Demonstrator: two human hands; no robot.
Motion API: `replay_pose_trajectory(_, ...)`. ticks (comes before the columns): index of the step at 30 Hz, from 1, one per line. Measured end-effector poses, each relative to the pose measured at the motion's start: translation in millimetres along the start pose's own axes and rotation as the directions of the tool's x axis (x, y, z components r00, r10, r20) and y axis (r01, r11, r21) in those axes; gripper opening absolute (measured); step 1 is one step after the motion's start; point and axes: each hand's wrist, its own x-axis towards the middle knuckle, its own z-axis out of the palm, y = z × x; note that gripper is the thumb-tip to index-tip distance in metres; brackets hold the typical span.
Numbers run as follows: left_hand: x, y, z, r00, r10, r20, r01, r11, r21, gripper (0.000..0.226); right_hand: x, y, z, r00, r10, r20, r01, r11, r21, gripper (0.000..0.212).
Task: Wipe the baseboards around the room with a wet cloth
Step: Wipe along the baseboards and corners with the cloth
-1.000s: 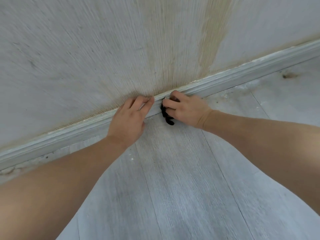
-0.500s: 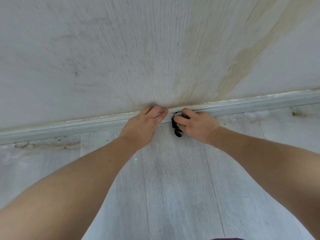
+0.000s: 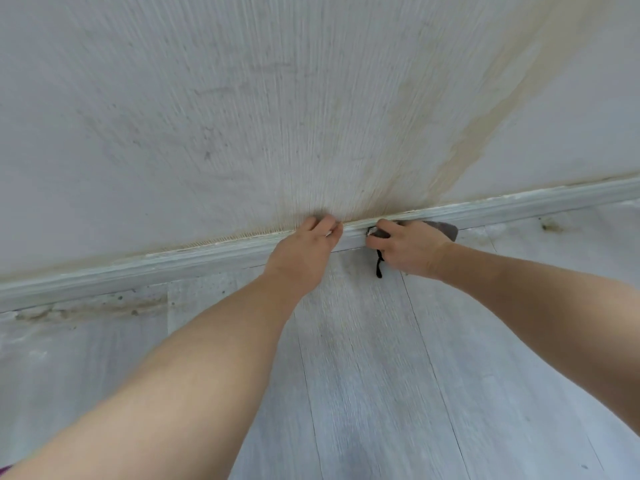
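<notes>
Currently both hands are at the baseboard (image 3: 194,263), which runs across the view from about 9 o'clock up to 3 o'clock, sloping upward to the right, where the wall (image 3: 242,98) meets the floor (image 3: 363,375).

Left hand (image 3: 303,252): reaches in from 7 o'clock, fingers fairly straight and laid over the top edge of the baseboard, tips touching the wall just above it. Nothing in its grasp — it rests on the trim.

Right hand (image 3: 410,249): comes in from 4 o'clock, fingers curled round the cloth (image 3: 446,229) and pressing it against the face of the baseboard. The cloth is greyish; one corner sticks out past the hand toward 3 o'clock, lying along the trim. A thin black strand (image 3: 379,265) hangs from under the hand down to the floor — cannot tell if it is part of the cloth or something separate.

The two hands sit just beside each other, a short stretch of bare baseboard between them.

Surroundings: wall is pale with fine vertical texture and a tan stain (image 3: 491,126) running diagonally from 1 o'clock down to the trim near the right hand. Floor is light grey plank. Brownish grime (image 3: 93,308) lies along the floor just below the baseboard at 9 o'clock, and a small dark spot (image 3: 550,226) at 3 o'clock.
</notes>
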Motion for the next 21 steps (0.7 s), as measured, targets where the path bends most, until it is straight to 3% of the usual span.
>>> replay_pose_trajectory(2, 0.3, 0.9, -4.0, 1.000, 0.003, 0.002, -0.003, 1.000, 0.009, 0.071, -1.0, -2.9, -8.0, 0.988, 0.010, 0.157, -0.002, 0.999, -0.052, 0.010)
replay_pose_trajectory(5, -1.1, 2.7, -7.1, 1.000, 0.000, 0.013, 0.000, 1.000, 0.008, 0.068, -2.3, -1.2, -34.4, 0.981, 0.063, 0.186, -0.064, 0.998, 0.003, 0.010)
replay_pose_trajectory(7, -0.7, 4.6, -6.2, 1.000, -0.010, 0.019, 0.010, 1.000, 0.003, 0.068, -2.3, 1.9, -39.2, 0.957, 0.057, 0.285, -0.057, 0.998, -0.009, 0.007)
replay_pose_trajectory(9, 1.4, 4.7, -7.6, 1.000, -0.016, 0.015, 0.016, 1.000, -0.008, 0.067, 0.5, 1.9, -38.1, 0.927, 0.043, 0.372, -0.034, 0.999, -0.030, 0.020)
replay_pose_trajectory(14, 0.3, 7.4, -5.6, 0.999, -0.036, 0.024, 0.036, 0.999, -0.012, 0.069, 0.1, 3.5, -29.4, 0.923, 0.048, 0.382, -0.036, 0.999, -0.040, 0.024)
replay_pose_trajectory(16, -0.9, 9.9, -4.3, 0.997, -0.070, 0.028, 0.071, 0.997, -0.032, 0.072, -3.1, 4.7, -17.8, 0.946, 0.038, 0.321, -0.023, 0.998, -0.051, 0.022)
replay_pose_trajectory(18, -2.3, 16.6, -5.1, 0.992, -0.121, 0.040, 0.123, 0.991, -0.054, 0.074, -8.7, 5.8, -1.9, 0.995, -0.008, 0.103, 0.014, 0.998, -0.058, 0.009)
replay_pose_trajectory(21, -2.4, 33.6, -4.7, 0.973, -0.229, 0.041, 0.231, 0.972, -0.051, 0.075, -13.7, 13.3, 23.3, 0.995, -0.079, -0.057, 0.074, 0.994, -0.079, 0.020)
